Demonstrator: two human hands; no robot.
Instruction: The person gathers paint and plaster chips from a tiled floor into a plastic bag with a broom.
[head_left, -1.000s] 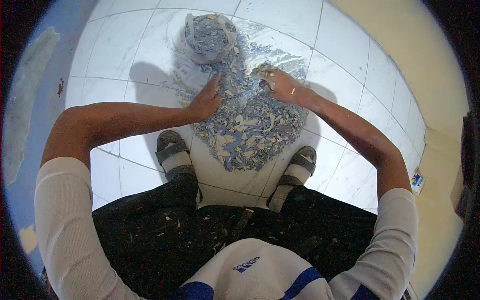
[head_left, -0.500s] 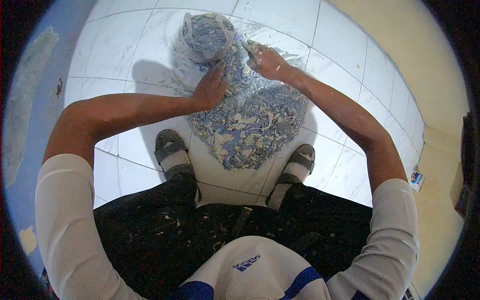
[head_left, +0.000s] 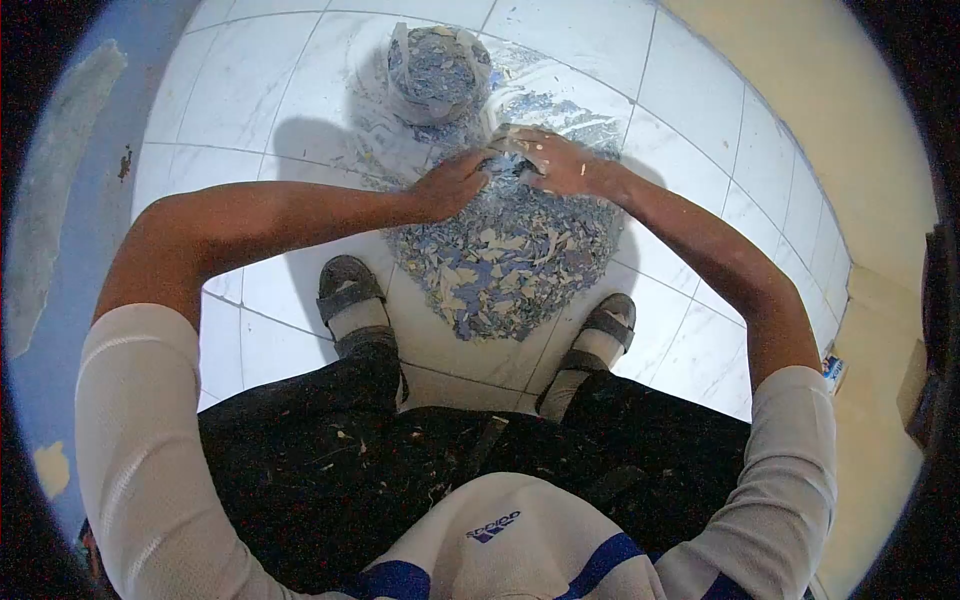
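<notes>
A heap of grey-blue and cream paint flakes (head_left: 490, 270) lies on the tiled floor between my feet. At the heap's far end my left hand (head_left: 452, 183) and my right hand (head_left: 555, 160) meet, fingers curled inward around a clump of flakes and dust. The right hand's fingertips are coated in pale dust and reach across toward the left. Just beyond the hands stands a clear plastic bag (head_left: 399, 62) filled with similar flakes, its mouth open at the top.
White marbled tiles (head_left: 230, 90) carry smeared dust around the bag. My sandalled feet (head_left: 352, 300) flank the heap. A blue wall (head_left: 85, 300) with peeling patches runs along the left, a cream wall (head_left: 810, 90) along the right. A small printed packet (head_left: 833, 370) lies by the right wall.
My right hand has drawn back from beside the bag toward me and closed in on the left hand. My left hand has shifted right and slightly nearer, away from the bag.
</notes>
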